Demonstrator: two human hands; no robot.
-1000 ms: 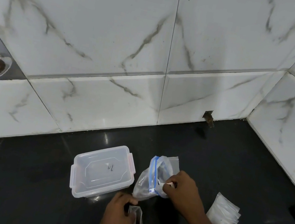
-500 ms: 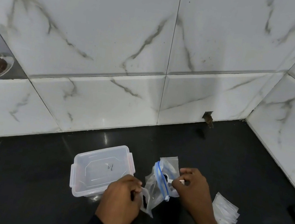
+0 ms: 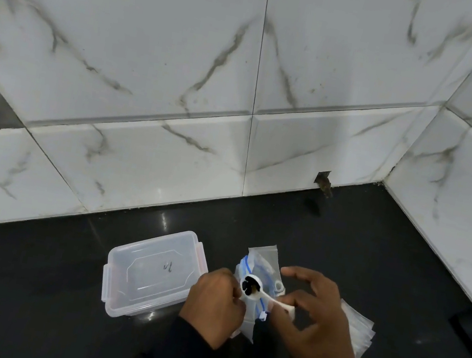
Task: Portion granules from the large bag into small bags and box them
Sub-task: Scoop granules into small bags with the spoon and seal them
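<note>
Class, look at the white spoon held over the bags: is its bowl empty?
No: the white spoon, pinched by its handle in the right hand, has dark granules lying in its bowl.

Hands 2: left hand, right hand | clear box 1, 9 o'clock | large bag 1, 12 o'clock | spoon 1 | small bags, 3 o'clock: one stack, number unclear

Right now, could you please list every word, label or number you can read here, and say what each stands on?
Dark handwritten mark on the lid of the clear box: too small and blurred to read.
Large bag, spoon, stack of small bags: no text visible.
</note>
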